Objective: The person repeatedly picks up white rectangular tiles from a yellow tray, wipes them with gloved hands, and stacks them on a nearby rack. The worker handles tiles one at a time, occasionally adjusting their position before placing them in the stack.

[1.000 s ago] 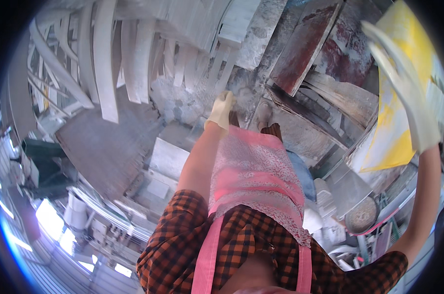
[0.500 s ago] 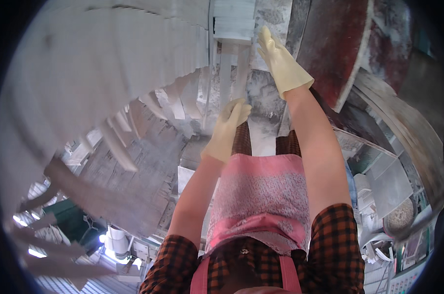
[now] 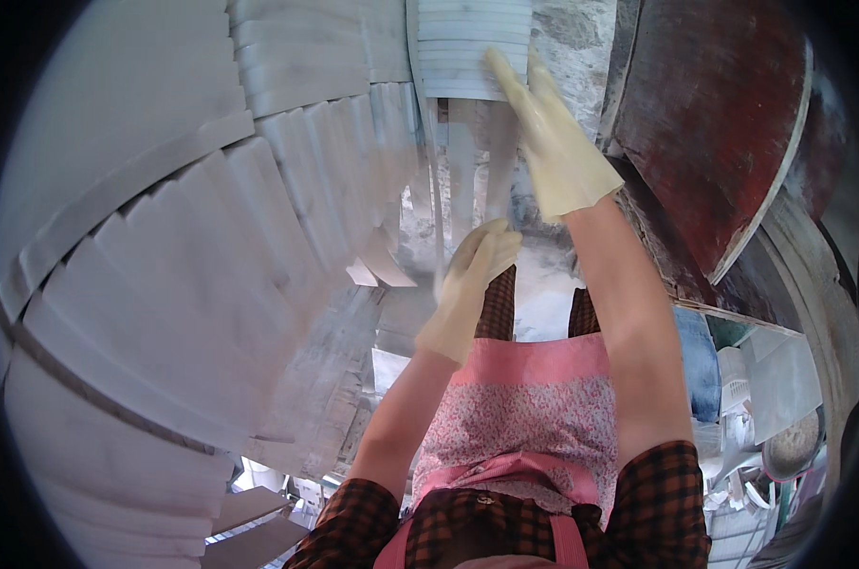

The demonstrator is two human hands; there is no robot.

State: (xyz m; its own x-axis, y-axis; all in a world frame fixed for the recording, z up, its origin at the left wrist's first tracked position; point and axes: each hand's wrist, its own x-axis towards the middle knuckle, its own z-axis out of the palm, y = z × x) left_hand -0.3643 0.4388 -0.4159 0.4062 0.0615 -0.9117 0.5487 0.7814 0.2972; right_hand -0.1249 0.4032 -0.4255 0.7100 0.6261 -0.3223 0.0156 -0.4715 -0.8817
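Note:
My right hand [image 3: 564,142], in a cream rubber glove, reaches far forward with its fingers stretched out. Its fingertips lie at the right edge of a stack of white flat slats [image 3: 467,43]; whether they press on it I cannot tell. Nearer my body, my left hand [image 3: 472,284], gloved alike, is closed with curled fingers just in front of my apron [image 3: 534,408]. What that hand holds, if anything, is hidden. Upright pale strips [image 3: 462,156] stand below the stack, just beyond the left hand.
Rows of white overlapping slats [image 3: 164,303] fill my left side. To the right leans a dark red board [image 3: 714,114] with a pale edge, close to my right forearm. A round bowl of pale material [image 3: 792,446] stands farther back on the right.
My view has turned, bringing more of the left-hand slat rows and the far stack into sight. My right hand now overlaps the stack's edge. The left hand stays curled near my apron.

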